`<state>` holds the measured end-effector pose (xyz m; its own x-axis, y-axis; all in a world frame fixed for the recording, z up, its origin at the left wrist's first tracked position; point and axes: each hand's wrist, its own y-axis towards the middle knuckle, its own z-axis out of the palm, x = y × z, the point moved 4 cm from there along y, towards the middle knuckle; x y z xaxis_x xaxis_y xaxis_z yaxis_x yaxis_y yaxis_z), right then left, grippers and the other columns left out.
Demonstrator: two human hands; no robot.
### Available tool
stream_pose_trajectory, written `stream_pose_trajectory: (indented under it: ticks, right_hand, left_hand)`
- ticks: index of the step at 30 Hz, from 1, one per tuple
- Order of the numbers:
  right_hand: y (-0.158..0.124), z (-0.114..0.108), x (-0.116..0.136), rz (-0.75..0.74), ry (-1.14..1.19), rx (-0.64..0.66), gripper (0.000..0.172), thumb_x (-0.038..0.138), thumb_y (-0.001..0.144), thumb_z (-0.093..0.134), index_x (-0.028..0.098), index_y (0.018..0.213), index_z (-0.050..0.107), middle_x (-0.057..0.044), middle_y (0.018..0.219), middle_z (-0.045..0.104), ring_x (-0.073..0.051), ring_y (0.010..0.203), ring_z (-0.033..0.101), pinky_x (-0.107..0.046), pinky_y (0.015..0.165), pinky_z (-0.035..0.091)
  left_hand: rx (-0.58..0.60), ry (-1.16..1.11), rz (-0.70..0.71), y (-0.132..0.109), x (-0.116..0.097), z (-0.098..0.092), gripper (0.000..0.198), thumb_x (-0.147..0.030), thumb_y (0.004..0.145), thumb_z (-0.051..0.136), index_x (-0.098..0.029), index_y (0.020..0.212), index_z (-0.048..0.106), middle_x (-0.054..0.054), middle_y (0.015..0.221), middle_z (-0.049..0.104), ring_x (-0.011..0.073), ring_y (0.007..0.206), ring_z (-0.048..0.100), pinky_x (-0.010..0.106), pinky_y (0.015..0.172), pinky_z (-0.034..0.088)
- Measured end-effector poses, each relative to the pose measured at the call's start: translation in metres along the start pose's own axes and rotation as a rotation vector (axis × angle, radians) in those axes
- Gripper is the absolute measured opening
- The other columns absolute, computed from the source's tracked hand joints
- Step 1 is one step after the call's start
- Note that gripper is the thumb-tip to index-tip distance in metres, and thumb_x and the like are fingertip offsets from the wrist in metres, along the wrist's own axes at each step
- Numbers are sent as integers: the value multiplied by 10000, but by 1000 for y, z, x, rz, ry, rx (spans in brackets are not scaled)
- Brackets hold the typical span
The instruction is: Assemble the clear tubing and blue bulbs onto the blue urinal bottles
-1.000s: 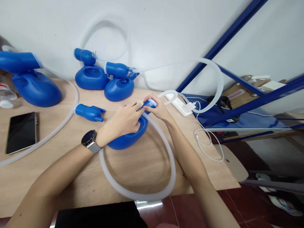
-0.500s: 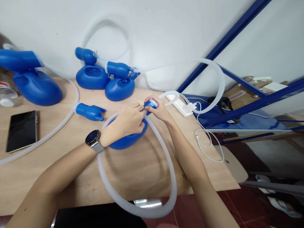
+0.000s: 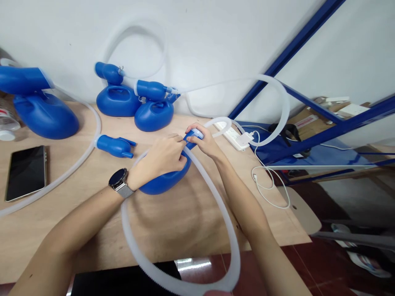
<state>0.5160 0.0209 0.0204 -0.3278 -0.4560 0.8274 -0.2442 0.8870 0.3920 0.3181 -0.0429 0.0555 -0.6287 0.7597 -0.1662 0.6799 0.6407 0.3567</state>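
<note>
A blue bottle (image 3: 166,181) lies on the wooden table under my hands, its neck pointing up to the right. My right hand (image 3: 202,139) is wrapped round the blue neck piece with a clear cap (image 3: 196,133). Across the neck from it, my left hand (image 3: 165,154) has its fingers curled and pressed at the same spot; what its fingertips pinch is hidden. A translucent corrugated hose (image 3: 216,193) passes by the neck and loops down past the table's front edge.
Blue bottles with hoses (image 3: 154,115) stand at the wall. A loose blue fitting (image 3: 114,146), a phone (image 3: 26,172) and a clear bottle (image 3: 8,121) are at left. A power strip (image 3: 233,137), white cable (image 3: 273,201) and blue shelf frame (image 3: 286,45) are at right.
The lower loop of the hose has widened and dropped lower. Both hands remain at the bottle's neck, and the whole view has shifted slightly.
</note>
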Motion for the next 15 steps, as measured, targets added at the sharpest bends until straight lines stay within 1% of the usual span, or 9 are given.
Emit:
stream_pose_trajectory:
  ticks: [3,7,9,12,15]
  right_hand:
    - [0,-1,-1,7,26,-2,261,401,799,833,256,986,723,-18,1026,733,-239,959,683,-387,904,593]
    - [0,-5,-4,-1,31,56,349,481,803,896,263,1030,745,-36,1102,759,-261,1038,706,-409,956,610]
    - [0,-6,-7,-2,21,69,366,497,806,905,264,1039,744,-43,1134,767,-268,1058,711,-426,984,616]
    - [1,-7,-11,-8,22,58,367,483,806,892,263,1061,745,-45,1141,768,-273,1071,719,-441,1010,616]
    - [3,-6,-13,-39,41,53,385,479,807,885,261,1089,742,-52,1149,770,-281,1107,727,-454,1045,611]
  left_hand:
    - [0,-29,17,-1,2,2,358,-190,941,586,-127,1234,781,145,1281,785,330,1154,765,449,914,619]
    - [-12,-19,15,-4,4,5,367,-195,968,563,-142,1264,773,138,1310,772,326,1190,751,447,909,623]
    - [-16,-19,42,-5,3,6,384,-182,964,566,-143,1288,768,143,1323,762,325,1228,734,446,945,627]
    - [-24,-14,96,-6,-2,5,463,-159,953,572,-152,1382,746,160,1392,728,334,1303,702,461,1022,625]
    - [-34,-12,90,-6,-6,4,477,-141,962,552,-123,1402,735,182,1404,720,340,1349,684,478,1110,605]
